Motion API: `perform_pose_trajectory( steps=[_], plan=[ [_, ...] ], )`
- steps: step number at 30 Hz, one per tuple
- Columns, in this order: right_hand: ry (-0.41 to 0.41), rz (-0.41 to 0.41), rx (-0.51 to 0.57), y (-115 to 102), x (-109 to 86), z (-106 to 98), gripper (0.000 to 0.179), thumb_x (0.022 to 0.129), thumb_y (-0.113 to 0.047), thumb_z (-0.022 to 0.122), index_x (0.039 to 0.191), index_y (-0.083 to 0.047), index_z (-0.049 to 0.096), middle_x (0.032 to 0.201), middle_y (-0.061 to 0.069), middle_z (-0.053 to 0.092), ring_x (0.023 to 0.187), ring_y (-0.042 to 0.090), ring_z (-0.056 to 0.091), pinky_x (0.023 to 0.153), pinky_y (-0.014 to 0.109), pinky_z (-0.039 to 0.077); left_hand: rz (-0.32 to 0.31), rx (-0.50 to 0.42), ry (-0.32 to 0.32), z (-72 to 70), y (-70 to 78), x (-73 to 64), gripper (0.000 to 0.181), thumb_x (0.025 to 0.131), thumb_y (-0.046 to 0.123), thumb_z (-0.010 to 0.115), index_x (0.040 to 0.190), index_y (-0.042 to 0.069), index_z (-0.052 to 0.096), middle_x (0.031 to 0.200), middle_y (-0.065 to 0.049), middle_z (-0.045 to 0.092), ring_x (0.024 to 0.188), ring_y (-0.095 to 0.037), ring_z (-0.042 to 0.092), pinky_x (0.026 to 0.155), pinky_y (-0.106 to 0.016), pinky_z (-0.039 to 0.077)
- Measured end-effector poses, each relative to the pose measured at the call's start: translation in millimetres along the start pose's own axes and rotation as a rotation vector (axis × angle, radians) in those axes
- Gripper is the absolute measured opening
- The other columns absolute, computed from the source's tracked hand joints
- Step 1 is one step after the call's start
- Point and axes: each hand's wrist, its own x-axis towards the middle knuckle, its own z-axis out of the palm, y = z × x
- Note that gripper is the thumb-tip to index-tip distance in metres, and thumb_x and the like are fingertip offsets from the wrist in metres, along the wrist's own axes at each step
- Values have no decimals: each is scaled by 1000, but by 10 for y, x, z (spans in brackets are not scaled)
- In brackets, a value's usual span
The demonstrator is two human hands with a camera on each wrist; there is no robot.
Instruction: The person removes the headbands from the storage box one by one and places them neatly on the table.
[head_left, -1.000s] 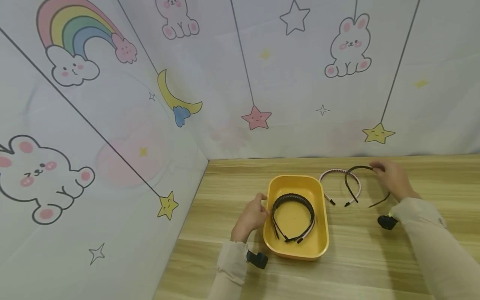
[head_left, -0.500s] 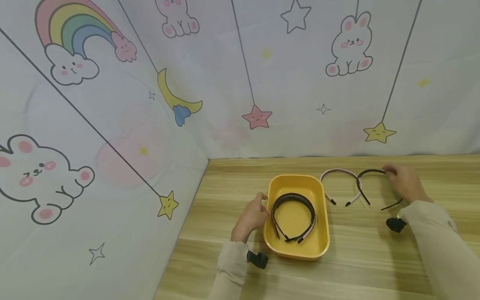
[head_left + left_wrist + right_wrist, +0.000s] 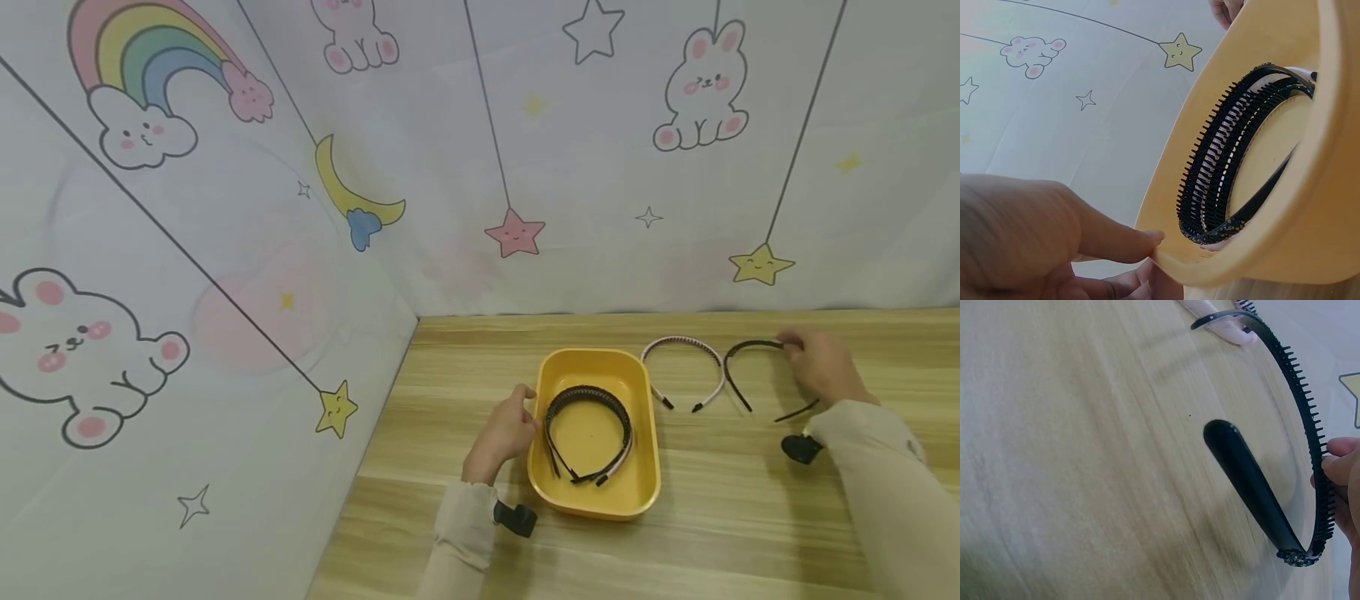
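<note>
My left hand [image 3: 501, 432] holds the left rim of a yellow plastic bin [image 3: 652, 450]. In the left wrist view the thumb lies on the bin's rim, with fingers below it. Inside the bin sit several nested headbands [image 3: 588, 393], mostly black and toothed, with a pinkish one among them. My right hand [image 3: 825, 367] pinches a black toothed headband [image 3: 1244, 478] by its curved top, at the table's back right. Left of it lies a pink-and-black headband [image 3: 682, 339], beside the bin; the two bands meet or nearly touch at their sides.
The wood-grain table [image 3: 720, 517] meets a pale cloth backdrop [image 3: 600, 275] at the back. Another cloth wall [image 3: 247, 467] closes off the left side. Both carry printed rabbits and stars.
My right hand has moved right with the black headband, which no longer crosses over the pink-and-black one. My left hand stays at the bin's rim.
</note>
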Motion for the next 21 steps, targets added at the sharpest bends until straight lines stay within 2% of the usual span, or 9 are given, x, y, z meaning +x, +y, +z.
perform_pose_trajectory(
  steps=[6,21],
  plan=[
    [-17,10,0,23,-3,5,25,94,3,46,114,13,57,113,39,55,100,54,51,81,62,40,6,-6,1,-5,-4,2,41,91,0,58,129,1,45,80,-8,60,65,-16,52,54,-26,42],
    [-65,37,-49,50,-18,15,26,96,2,45,116,12,55,115,39,53,104,57,48,85,65,39,-31,2,-26,-3,-16,13,40,94,6,57,132,5,44,87,-8,60,71,-18,54,59,-29,44]
  ],
)
